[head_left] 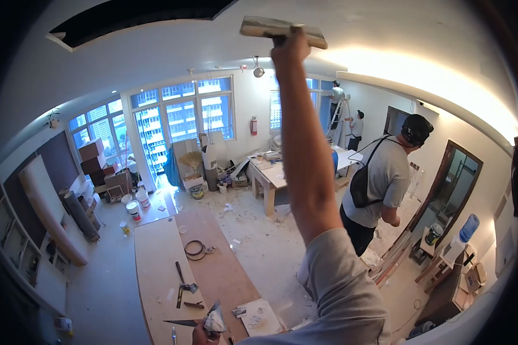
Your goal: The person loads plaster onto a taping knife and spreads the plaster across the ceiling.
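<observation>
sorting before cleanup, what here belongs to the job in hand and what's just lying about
Likely in the job:
wide, flat grey blade in the right hand
lumpy white paste at the left hand

Likely lying about:
round dark ring
long-handled dark tool
stacked brown boxes

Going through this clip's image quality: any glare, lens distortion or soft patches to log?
Head view: strong fisheye bending, with black corners; head view: warm-white cove light glares along the ceiling at right; head view: tall, multi-pane glass window carries a blue cast; head view: raised right hand and wide, flat, smeared scraper look slightly soft, cause unclear.
</observation>
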The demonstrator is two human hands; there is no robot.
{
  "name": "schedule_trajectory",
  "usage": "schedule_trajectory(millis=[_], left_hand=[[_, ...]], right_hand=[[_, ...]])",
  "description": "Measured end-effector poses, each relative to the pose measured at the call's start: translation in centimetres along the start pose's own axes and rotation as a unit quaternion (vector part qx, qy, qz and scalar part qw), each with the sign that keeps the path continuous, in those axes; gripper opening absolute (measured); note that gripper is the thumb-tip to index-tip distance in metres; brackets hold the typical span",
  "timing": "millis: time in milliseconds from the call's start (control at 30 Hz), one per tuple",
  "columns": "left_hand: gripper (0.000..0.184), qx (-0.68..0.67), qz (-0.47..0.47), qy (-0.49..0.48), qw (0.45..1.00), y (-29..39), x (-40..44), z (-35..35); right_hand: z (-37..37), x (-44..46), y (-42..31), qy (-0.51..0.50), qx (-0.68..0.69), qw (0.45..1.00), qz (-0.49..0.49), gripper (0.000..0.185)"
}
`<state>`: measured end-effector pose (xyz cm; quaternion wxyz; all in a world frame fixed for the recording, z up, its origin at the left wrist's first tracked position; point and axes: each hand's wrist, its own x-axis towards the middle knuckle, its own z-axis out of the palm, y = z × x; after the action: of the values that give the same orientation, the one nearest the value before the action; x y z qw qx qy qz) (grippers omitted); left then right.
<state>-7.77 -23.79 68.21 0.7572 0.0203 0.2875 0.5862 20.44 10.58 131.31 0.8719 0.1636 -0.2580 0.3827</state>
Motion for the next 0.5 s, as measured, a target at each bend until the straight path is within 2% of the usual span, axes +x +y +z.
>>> schedule_trajectory(millis=[133,233,333,367,467,500], left_hand=[[0.021,-0.019,-0.036,-0.116,0.992,0.4,-0.1,-1.4],[0.021,0.008,-0.031,0.064,0.997,0.5,2.0,-2.5],[0.021,0.042,-0.033,0.032,0.998,-0.4,1.3,-1.1],[0.022,0.027,-0.024,0.065,0.997,-0.7,0.8,-0.1],[0.023,0.034,-0.024,0.033,0.999,-1.3,0.4,0.7],[0.025,0.035,-0.016,0.062,0.997,-1.7,-0.2,2.1]], right_hand=[[0.9,5.3,-4.2,-0.014,0.022,0.987,0.158,0.042],[1.8,7.5,-7.3,-0.030,0.037,0.973,0.225,0.042],[2.4,8.4,-11.0,-0.040,0.045,0.962,0.267,0.042],[2.8,8.6,-12.4,-0.045,0.048,0.958,0.280,0.042],[3.7,9.1,-17.1,-0.053,0.056,0.946,0.316,0.042],[4.0,9.3,-18.9,-0.057,0.058,0.941,0.328,0.042]])
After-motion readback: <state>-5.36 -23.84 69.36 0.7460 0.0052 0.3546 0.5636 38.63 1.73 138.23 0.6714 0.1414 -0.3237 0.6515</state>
